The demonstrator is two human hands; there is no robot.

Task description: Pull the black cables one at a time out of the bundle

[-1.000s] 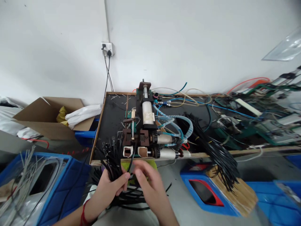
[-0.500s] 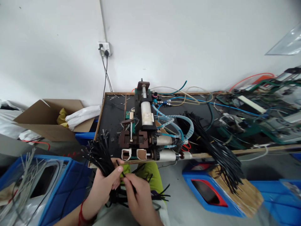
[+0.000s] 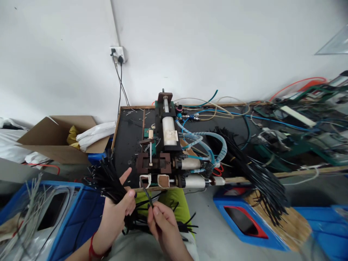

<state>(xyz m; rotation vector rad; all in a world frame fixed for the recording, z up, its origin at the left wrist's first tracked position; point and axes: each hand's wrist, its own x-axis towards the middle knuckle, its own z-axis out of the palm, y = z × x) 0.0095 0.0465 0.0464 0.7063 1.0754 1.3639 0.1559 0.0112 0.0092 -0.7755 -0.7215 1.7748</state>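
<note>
My left hand is closed around a thick bundle of black cables, its index finger stretched out. Cut ends fan out above the hand, and loose lengths hang over the lap below. Between the thumb and fingers of my right hand is one black cable. This cable slants up to the left, with its tip at the white-edged opening on the front of a pneumatic machine. Whether the tip touches the machine I cannot tell.
A second bundle of black cables hangs over the bench edge on the right. Air hoses loop beside the machine. Blue bins stand below on both sides. An open cardboard box lies left of the bench.
My right hand has drawn the single cable away from my left hand, and its tip now points at the machine's front. The left hand has shifted slightly left, with its index finger extended.
</note>
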